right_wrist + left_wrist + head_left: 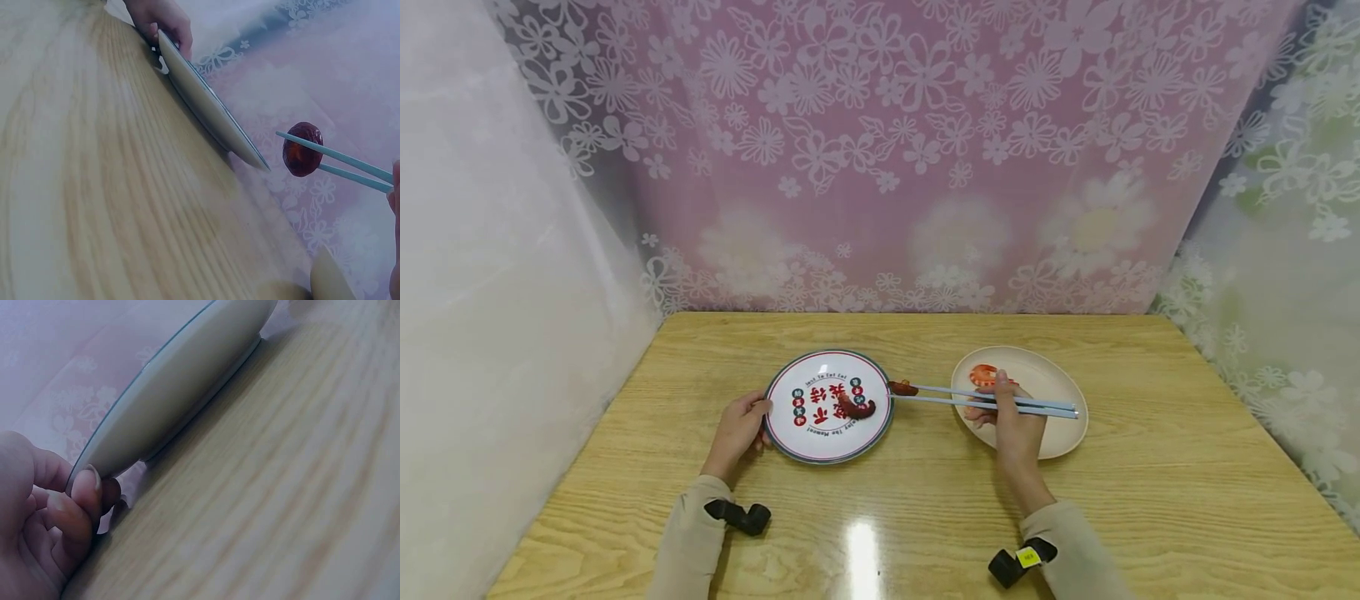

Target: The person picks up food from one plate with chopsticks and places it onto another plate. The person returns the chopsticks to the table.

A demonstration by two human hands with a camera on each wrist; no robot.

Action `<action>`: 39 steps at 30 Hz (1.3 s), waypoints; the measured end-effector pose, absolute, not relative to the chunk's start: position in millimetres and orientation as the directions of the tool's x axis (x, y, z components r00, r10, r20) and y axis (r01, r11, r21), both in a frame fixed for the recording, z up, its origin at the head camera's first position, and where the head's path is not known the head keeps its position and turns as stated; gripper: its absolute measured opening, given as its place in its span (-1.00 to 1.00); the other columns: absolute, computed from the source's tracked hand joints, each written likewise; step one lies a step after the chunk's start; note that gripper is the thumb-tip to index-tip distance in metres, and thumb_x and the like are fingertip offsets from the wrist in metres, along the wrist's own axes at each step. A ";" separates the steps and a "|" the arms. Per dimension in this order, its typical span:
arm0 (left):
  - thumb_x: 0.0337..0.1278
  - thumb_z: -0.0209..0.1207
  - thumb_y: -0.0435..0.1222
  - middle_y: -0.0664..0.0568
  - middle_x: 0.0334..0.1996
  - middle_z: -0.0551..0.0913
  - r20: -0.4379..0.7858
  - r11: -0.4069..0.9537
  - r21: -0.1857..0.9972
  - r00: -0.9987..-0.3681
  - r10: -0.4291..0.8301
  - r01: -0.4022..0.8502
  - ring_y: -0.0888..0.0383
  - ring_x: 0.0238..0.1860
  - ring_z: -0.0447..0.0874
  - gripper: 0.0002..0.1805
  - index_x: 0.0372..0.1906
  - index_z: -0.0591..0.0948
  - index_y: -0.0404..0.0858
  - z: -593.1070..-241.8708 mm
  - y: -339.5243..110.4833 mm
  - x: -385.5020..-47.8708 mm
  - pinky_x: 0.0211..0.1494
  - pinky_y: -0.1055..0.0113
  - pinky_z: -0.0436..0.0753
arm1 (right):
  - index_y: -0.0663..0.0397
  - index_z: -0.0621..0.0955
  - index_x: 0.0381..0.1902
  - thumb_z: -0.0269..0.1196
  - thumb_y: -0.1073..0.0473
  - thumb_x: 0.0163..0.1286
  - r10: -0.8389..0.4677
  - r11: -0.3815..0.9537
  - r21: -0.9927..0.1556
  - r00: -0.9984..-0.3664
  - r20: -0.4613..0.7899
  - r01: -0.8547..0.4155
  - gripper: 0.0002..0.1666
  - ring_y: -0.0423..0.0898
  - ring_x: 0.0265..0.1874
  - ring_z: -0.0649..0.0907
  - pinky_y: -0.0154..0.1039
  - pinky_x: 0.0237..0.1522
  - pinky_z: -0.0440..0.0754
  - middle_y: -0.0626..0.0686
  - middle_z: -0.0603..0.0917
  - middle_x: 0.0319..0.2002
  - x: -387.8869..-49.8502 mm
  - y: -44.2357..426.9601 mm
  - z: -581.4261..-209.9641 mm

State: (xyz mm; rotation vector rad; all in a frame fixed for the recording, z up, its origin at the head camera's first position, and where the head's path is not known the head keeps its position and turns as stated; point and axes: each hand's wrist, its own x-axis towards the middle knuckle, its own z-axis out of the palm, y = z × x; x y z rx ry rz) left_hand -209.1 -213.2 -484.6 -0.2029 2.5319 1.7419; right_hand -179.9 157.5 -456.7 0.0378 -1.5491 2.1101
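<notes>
My left hand [738,430] pinches the left rim of a white plate [790,444] with a dark green edge and red characters. In the left wrist view, thumb and fingers grip the plate's rim [119,434]. A dark red curved food piece [856,408] lies on it. My right hand [1019,427] holds pale blue chopsticks [947,402]. Between their tips is a glossy, wrinkled reddish-brown piece [302,150] resembling a dried date, raised beside the plate's right rim. Under the right hand, an oval cream plate [1060,387] carries orange-and-white shrimp [982,375], partly hidden.
Both plates stand on a wood-grain table [917,492], with a stretch of bare wood between them. A pink flowered curtain [887,167] hangs behind the far edge. Pale sheets hang at the left and right. Black wrist cameras sit on both sleeves.
</notes>
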 end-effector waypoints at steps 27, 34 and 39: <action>0.38 -0.08 -0.29 0.01 -0.73 0.50 -0.114 0.372 0.919 -0.991 -0.077 -0.134 0.19 -0.77 0.41 -0.57 0.24 0.45 -0.41 -480.9 -216.8 -211.9 -0.71 0.37 0.45 | 0.75 0.51 -0.36 0.02 0.21 0.53 0.263 -0.216 -0.903 -0.913 0.313 -0.372 -0.47 -0.15 -0.78 0.62 -0.30 -0.77 0.54 0.56 0.54 -0.58 -181.1 97.8 -459.4; 0.37 -0.08 -0.30 0.01 -0.74 0.49 -0.115 0.367 0.920 -0.990 -0.075 -0.135 0.19 -0.78 0.40 -0.57 0.23 0.45 -0.42 -481.6 -213.9 -209.0 -0.72 0.37 0.45 | 0.73 0.53 -0.32 -0.01 0.23 0.54 0.221 -0.231 -0.931 -0.947 0.234 -0.284 -0.50 -0.07 -0.75 0.63 -0.26 -0.73 0.58 0.62 0.52 -0.53 -180.8 82.2 -461.5; 0.38 -0.08 -0.31 0.01 -0.75 0.49 -0.108 0.369 0.921 -0.992 -0.070 -0.126 0.19 -0.79 0.40 -0.58 0.22 0.45 -0.43 -483.9 -213.2 -209.5 -0.72 0.36 0.44 | 0.67 0.53 -0.29 0.04 0.13 0.52 0.224 -0.235 -0.935 -0.951 0.212 -0.264 -0.47 -0.11 -0.76 0.61 -0.27 -0.72 0.58 0.62 0.52 -0.54 -180.1 74.0 -467.2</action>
